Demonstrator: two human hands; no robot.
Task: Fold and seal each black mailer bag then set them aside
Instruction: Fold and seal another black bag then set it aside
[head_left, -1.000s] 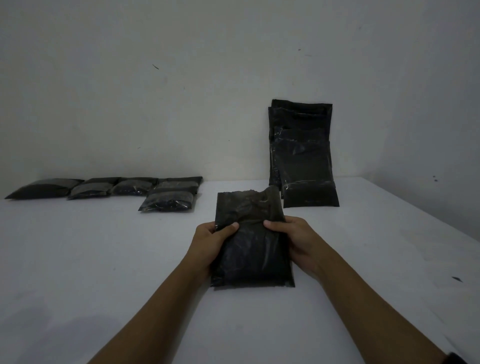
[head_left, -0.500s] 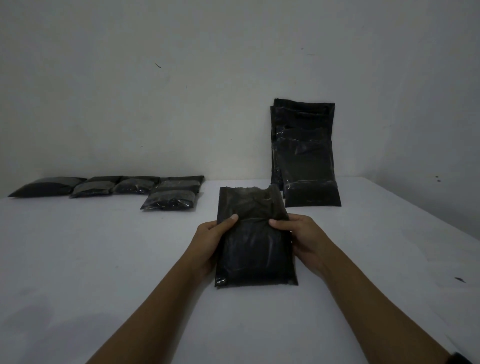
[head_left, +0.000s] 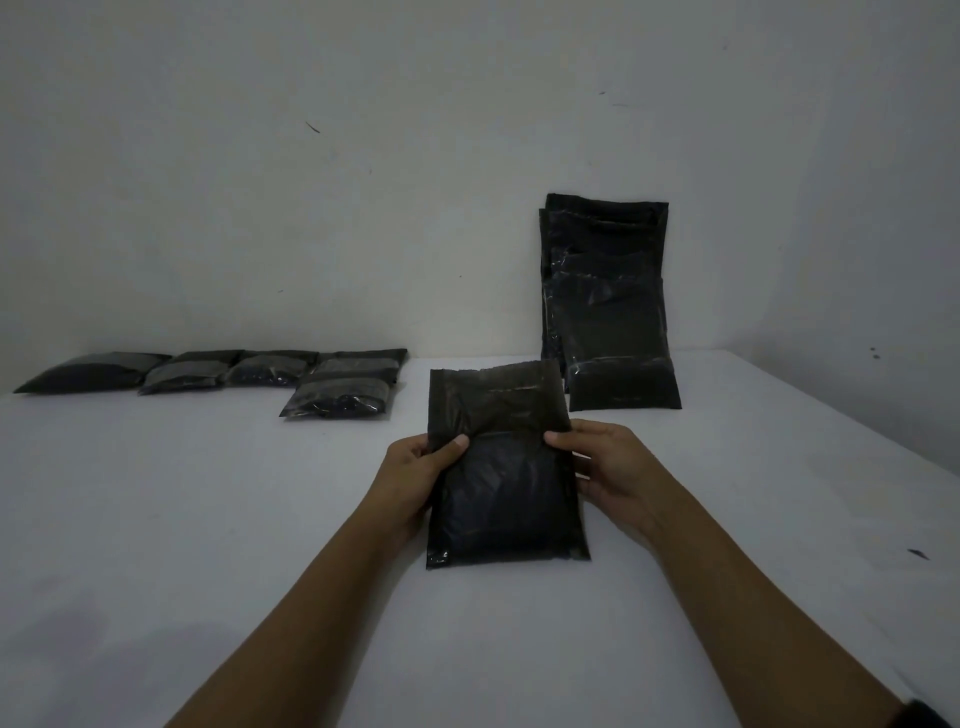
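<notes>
Step in hand, as judged: fold of the flap, pre-seal. Bag (head_left: 506, 467) lies flat on table (head_left: 208, 519), centre, near edge toward the person, held at both sides approx. at the line where flap meets filled body. Left hand (head_left: 415, 478) grasps the left edge, thumb laid over the front face, fingers hidden underneath. Right hand (head_left: 608, 467) grasps the right edge likewise, thumb on the front. Flap (head_left: 496, 397) stands up and away from the person, not yet turned down.

Next move, est.: flap to be creased over the thumbs toward the body, thumbs withdrawn, then pressed along its width for the seal. Whether an adhesive strip is exposed can't be told; light too dim.

Materials: bag is thin black poly film, glossy, wrinkled over a soft, padded-looking fill; rectangular, corners slightly flared. Flap looks duller, w/ a ragged top edge.

Sealed bags (head_left: 223, 371), several, lie in a row at far left by the wall (head_left: 363, 208), short and plump. Unsealed stack (head_left: 610, 306) leans upright against the wall, far right, tall and flat. Table surface matte white.
</notes>
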